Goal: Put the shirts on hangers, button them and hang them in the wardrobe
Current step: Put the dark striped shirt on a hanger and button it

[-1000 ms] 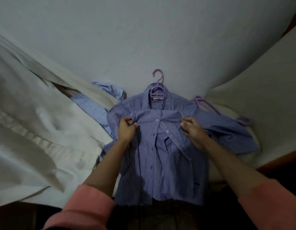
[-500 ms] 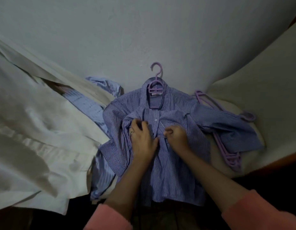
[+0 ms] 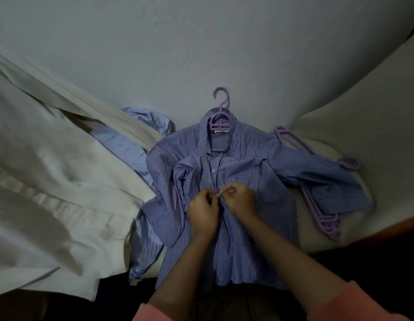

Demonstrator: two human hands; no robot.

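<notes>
Here, one white sheet (image 3: 50,181) covers the bed's left side. One striped shirt (image 3: 259,205) lies face-up at centre on a purple hanger (image 3: 221,117), beside one pale blue shirt (image 3: 129,147). A stack of spare hangers (image 3: 322,212), count unclear, sits under its sleeve. Two hands: left hand (image 3: 202,213) and right hand (image 3: 240,199) each pinch the placket at a button.

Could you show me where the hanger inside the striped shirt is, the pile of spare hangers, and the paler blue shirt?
hanger (image 3: 221,119): head view, on its neck bar.
spare hangers (image 3: 326,222): head view, on the stacked ends.
paler blue shirt (image 3: 122,144): head view, on its flat panel.
</notes>
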